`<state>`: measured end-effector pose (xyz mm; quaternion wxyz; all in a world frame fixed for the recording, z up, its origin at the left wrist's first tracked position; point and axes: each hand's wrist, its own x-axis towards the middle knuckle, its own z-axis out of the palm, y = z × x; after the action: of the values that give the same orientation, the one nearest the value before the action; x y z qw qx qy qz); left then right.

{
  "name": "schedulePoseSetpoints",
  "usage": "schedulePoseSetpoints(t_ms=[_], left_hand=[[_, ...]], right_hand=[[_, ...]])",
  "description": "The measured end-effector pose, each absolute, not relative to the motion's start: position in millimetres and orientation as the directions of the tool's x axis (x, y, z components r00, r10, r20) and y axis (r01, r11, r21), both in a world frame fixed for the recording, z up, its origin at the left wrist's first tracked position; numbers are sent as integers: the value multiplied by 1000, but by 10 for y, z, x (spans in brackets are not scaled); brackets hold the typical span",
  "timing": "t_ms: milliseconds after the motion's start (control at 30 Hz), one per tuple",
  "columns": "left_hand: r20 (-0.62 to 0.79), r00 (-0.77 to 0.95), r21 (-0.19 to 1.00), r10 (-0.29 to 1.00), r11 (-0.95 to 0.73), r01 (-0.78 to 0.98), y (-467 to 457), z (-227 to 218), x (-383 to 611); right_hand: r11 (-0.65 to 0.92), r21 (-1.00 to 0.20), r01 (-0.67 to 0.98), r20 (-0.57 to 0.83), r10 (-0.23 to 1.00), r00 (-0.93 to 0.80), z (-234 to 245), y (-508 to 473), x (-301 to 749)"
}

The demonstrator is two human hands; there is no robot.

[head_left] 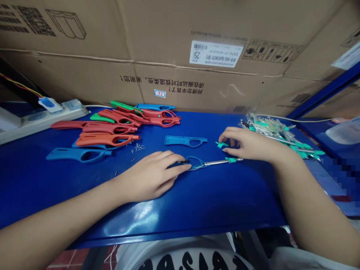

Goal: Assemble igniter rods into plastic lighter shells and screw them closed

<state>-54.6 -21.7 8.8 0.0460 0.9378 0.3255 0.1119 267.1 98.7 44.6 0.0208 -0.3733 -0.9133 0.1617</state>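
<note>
My left hand (153, 173) rests on the blue table (213, 195), fingers pressed on the handle end of a blue lighter shell (197, 162) with a metal tube (218, 162) sticking out to the right. My right hand (247, 144) hovers curled just above the tube's far end, its fingertips pinching a small green plastic piece (222, 144). A separate blue half shell (185, 140) lies just behind the two hands.
A pile of red, green and blue half shells (118, 125) lies at the back left, with small screws (137, 147) scattered near it. A heap of metal tubes with green tips (277, 133) sits at the right. A power strip (42, 118) and cardboard boxes (180, 56) stand behind.
</note>
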Motion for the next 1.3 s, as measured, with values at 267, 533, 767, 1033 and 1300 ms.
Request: schedulePoseSetpoints(t_ms=[267, 533, 767, 1033, 1300], left_hand=[[183, 764, 151, 619, -785, 601, -233, 89, -556], [160, 764, 143, 625, -780, 609, -219, 84, -545], [172, 764, 142, 622, -783, 606, -230, 86, -555], [159, 766, 138, 622, -783, 607, -222, 90, -551], [134, 764, 135, 631, -775, 617, -230, 90, -548]], right_hand=[[641, -404, 653, -82, 686, -723, 393, 957, 2507], [628, -417, 657, -118, 679, -724, 367, 958, 2527], [527, -484, 698, -215, 702, -679, 381, 956, 2480], [590, -355, 725, -110, 744, -659, 375, 996, 2527], [649, -449, 614, -110, 642, -759, 366, 942, 2462]])
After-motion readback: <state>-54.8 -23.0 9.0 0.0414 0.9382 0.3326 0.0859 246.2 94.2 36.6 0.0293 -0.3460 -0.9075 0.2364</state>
